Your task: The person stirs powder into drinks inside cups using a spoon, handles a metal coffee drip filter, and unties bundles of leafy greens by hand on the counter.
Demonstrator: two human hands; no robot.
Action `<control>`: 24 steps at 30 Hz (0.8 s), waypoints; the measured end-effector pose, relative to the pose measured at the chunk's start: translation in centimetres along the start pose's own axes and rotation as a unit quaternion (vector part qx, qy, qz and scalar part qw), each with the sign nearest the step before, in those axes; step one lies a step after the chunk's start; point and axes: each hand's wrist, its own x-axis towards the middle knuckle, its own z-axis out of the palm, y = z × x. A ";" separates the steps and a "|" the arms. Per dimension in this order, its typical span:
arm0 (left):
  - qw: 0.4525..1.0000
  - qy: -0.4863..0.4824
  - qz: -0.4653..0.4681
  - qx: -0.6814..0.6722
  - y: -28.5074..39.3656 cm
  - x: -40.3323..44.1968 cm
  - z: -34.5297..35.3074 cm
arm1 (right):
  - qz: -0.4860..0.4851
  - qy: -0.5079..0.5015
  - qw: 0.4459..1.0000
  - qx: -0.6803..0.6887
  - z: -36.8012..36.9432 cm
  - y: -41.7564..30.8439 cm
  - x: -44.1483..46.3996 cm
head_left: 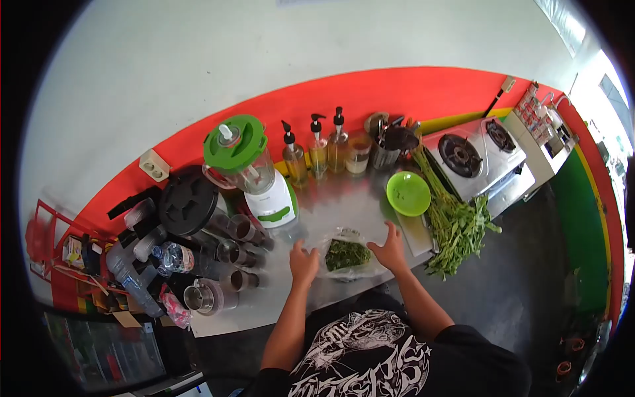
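Note:
A clear plastic bag holding chopped green leaves lies on the steel table in front of me. Just left of the bag is my left hand, its fingers bent but apart, with nothing visible in it. My right hand is at the bag's right side, thumb and fingers spread, the thumb close to the plastic; whether it touches I cannot tell. Beyond that hand sits a light green bowl, near a cutting board. Long-stemmed leafy greens lie along the table's right end.
A green-lidded blender stands at the back, left of several pump bottles and a utensil holder. Dark cups, a glass jug and a water bottle crowd the left. Right is a gas stove.

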 end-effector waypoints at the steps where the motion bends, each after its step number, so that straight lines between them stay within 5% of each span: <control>1: 0.996 0.027 0.075 0.050 1.0 -0.6 -0.3 | -0.164 0.064 0.975 -0.137 -0.4 -1.8 -0.9; 4: 0.971 0.028 0.210 0.115 3.2 -2.2 -0.2 | -0.088 -0.086 0.960 -0.253 0.9 -3.0 -1.3; 5: 0.952 0.022 0.276 0.127 3.7 -2.2 -0.1 | -0.140 -0.029 0.947 -0.288 2.2 -1.6 -0.9; 9: 0.966 -0.097 0.238 -0.032 0.1 1.9 2.8 | -0.116 -0.096 0.965 -0.217 4.9 3.1 3.6; 11: 0.967 -0.194 0.102 -0.130 0.8 3.3 2.5 | -0.016 -0.143 0.981 0.128 4.5 3.1 4.7; 12: 0.966 -0.199 0.100 -0.129 0.6 4.1 2.6 | -0.011 -0.141 0.982 0.128 4.2 2.9 5.1; 14: 0.931 -0.255 -0.078 -0.249 -0.2 5.6 3.4 | 0.129 -0.194 0.922 0.311 3.1 2.2 5.7; 16: 0.919 -0.258 -0.080 -0.286 0.3 6.1 3.8 | 0.144 -0.210 0.903 0.347 2.7 1.6 5.9; 18: 0.878 -0.237 -0.219 -0.353 1.3 6.5 3.5 | 0.155 -0.227 0.883 0.381 2.7 1.6 5.5; 23: 0.935 -0.248 -0.085 -0.238 0.2 5.9 3.2 | 0.179 -0.146 0.915 0.330 1.7 1.1 3.6; 24: 0.973 -0.162 0.011 -0.163 -0.5 4.8 3.2 | 0.181 -0.145 0.915 0.330 1.5 1.7 2.9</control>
